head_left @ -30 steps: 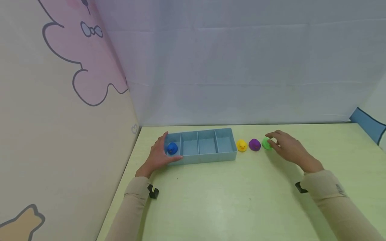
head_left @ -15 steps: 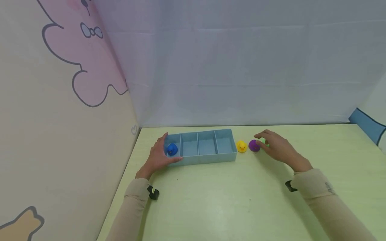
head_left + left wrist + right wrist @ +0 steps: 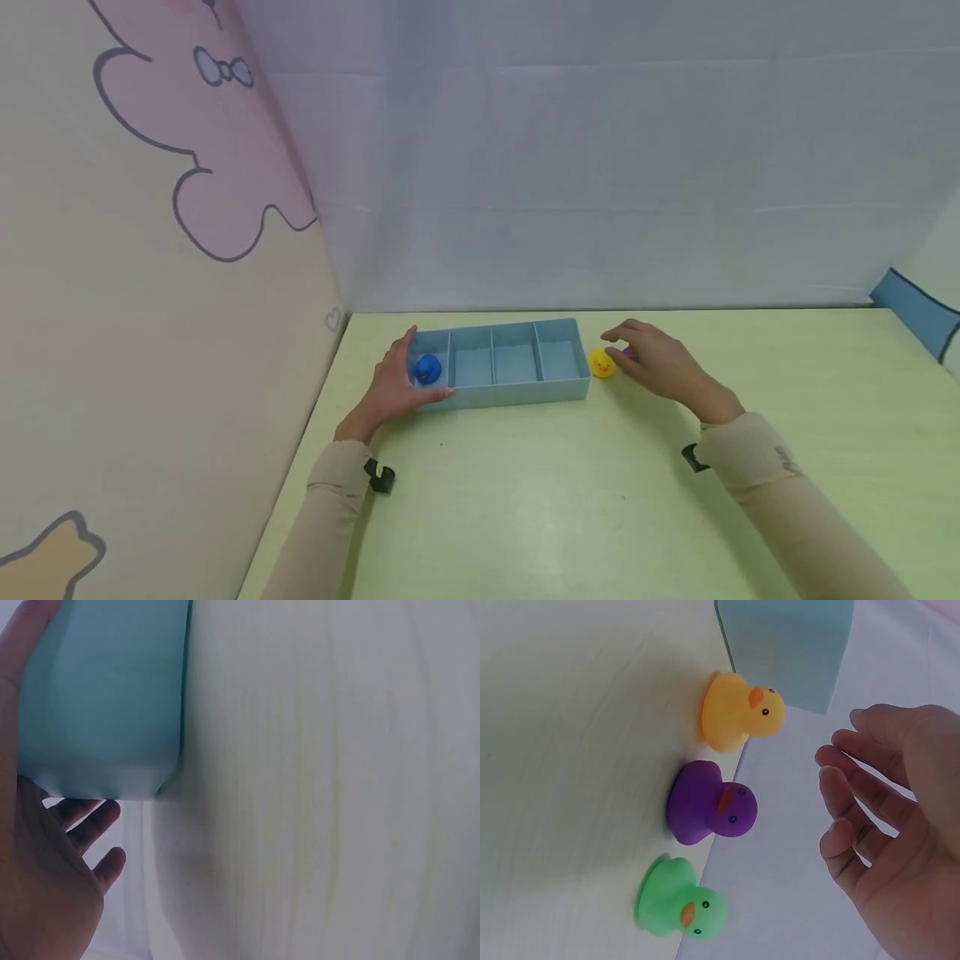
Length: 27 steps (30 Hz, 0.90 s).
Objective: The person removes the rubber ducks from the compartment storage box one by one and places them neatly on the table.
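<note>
My left hand (image 3: 388, 388) grips the left end of a light blue divided box (image 3: 517, 394), thumb along the front wall and fingers at the far side. A blue rubber duck (image 3: 427, 368) sits in the leftmost compartment. Above the table, to the right of the box, my right hand (image 3: 660, 363) hovers with loosely bent fingers and nothing in them. Its fingertips are nearest the yellow rubber duck (image 3: 601, 364) in the head view. The right wrist view shows a purple duck (image 3: 705, 804) and a green duck (image 3: 676, 898) lined up beside the yellow one; in the head view my hand hides the green duck.
All stands on a pale yellow-green table (image 3: 525, 500). A white cloth (image 3: 600, 183) hangs behind its far edge. A wall with cartoon drawings (image 3: 150, 350) borders the left side. Several compartments divide the box.
My right hand has moved left, from over the green duck past the purple one to the yellow one. The ducks have stayed in place, and my left hand still holds the box.
</note>
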{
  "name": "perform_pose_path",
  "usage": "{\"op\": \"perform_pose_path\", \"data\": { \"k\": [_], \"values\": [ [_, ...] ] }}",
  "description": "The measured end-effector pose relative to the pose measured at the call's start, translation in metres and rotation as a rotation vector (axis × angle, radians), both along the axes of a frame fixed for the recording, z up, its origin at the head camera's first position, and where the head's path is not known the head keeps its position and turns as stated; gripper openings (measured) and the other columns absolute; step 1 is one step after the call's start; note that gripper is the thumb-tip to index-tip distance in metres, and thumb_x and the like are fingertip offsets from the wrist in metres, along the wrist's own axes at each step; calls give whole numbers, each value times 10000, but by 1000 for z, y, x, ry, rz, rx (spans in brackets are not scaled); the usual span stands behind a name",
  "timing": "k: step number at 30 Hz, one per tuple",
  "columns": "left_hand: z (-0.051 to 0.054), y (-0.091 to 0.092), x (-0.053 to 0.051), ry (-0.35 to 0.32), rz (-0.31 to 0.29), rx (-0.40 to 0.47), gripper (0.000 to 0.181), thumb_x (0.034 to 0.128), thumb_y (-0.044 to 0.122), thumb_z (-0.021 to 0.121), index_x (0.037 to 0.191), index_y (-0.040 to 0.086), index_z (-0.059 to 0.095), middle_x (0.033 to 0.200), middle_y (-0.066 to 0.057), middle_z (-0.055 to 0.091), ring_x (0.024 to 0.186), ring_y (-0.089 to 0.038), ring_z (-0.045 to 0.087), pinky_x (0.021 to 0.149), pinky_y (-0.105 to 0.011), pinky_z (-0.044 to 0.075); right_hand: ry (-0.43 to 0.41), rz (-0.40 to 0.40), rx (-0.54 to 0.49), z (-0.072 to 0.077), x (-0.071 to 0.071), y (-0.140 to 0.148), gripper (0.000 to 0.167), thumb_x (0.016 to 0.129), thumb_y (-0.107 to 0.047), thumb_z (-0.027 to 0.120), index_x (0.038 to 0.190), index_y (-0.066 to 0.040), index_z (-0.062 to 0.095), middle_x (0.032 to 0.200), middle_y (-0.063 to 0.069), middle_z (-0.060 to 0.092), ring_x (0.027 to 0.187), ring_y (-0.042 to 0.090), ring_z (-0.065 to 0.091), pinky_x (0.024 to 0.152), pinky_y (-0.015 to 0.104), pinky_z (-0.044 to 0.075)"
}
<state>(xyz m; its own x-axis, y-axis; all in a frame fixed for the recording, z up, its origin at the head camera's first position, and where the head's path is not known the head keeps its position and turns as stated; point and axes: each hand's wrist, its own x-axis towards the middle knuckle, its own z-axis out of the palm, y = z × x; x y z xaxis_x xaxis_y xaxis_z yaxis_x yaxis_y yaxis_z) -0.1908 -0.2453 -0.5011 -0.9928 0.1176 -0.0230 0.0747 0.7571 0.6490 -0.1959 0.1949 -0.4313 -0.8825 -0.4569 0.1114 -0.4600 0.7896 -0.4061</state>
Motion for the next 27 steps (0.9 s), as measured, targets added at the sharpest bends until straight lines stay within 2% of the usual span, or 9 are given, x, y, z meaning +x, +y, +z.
{"op": "perform_pose_path", "data": {
  "k": [2, 5, 12, 16, 19, 22, 27],
  "values": [
    [0, -1, 1, -5, -2, 10, 1304, 681, 683, 841, 1649, 317, 48, 1711, -109, 197, 1548, -441, 248, 1158, -763, 276, 7, 14, 6, 0, 0, -7, 298, 1015, -164, 619, 1272, -22, 672, 1222, 156, 682, 836, 198, 678, 732, 398, 580],
    [0, -4, 3, -22, -6, 32, 1315, 693, 648, 851, 1649, 322, 8, 1718, -117, 165, 1564, -432, 219, 1170, -753, 268, 24, 37, 20, 0, -1, -17, 297, 1005, -158, 635, 1269, -27, 674, 1219, 148, 685, 792, 156, 615, 690, 337, 534],
    [4, -8, 1, -60, -48, 76, 1329, 709, 606, 858, 1648, 312, -35, 1731, -114, 93, 1589, -423, 159, 1191, -730, 252, 74, 95, 20, 4, -1, -35, 294, 1012, -182, 634, 1265, -39, 676, 1214, 145, 683, 841, 192, 667, 749, 399, 580],
    [4, -12, -3, -79, -81, 121, 1318, 724, 566, 865, 1648, 310, -39, 1737, -107, 65, 1577, -437, 198, 1194, -709, 278, 82, 115, 27, 7, -2, -44, 286, 1009, -174, 637, 1259, -40, 681, 1197, 152, 681, 837, 189, 652, 735, 390, 572],
    [4, -16, -3, -100, -102, 146, 1310, 740, 543, 863, 1643, 327, -61, 1739, -110, 57, 1554, -454, 246, 1183, -701, 312, 74, 143, 32, 8, -3, -53, 290, 1003, -165, 646, 1260, -34, 680, 1181, 155, 677, 863, 220, 669, 740, 393, 578],
    [5, -18, -3, -122, -124, 164, 1304, 743, 535, 865, 1632, 373, -75, 1740, -107, 58, 1538, -461, 275, 1175, -700, 329, 73, 169, 36, 10, -4, -61, 297, 997, -158, 656, 1263, -27, 678, 1191, 149, 676, 955, 271, 688, 795, 422, 593],
    [9, -21, -8, -144, -167, 176, 1311, 729, 525, 883, 1606, 448, -88, 1747, -73, 9, 1544, -484, 257, 1168, -706, 331, 93, 195, 47, 13, -7, -75, 298, 994, -159, 662, 1258, -23, 679, 1207, 136, 687, 1070, 295, 683, 895, 449, 596]
  ]
}}
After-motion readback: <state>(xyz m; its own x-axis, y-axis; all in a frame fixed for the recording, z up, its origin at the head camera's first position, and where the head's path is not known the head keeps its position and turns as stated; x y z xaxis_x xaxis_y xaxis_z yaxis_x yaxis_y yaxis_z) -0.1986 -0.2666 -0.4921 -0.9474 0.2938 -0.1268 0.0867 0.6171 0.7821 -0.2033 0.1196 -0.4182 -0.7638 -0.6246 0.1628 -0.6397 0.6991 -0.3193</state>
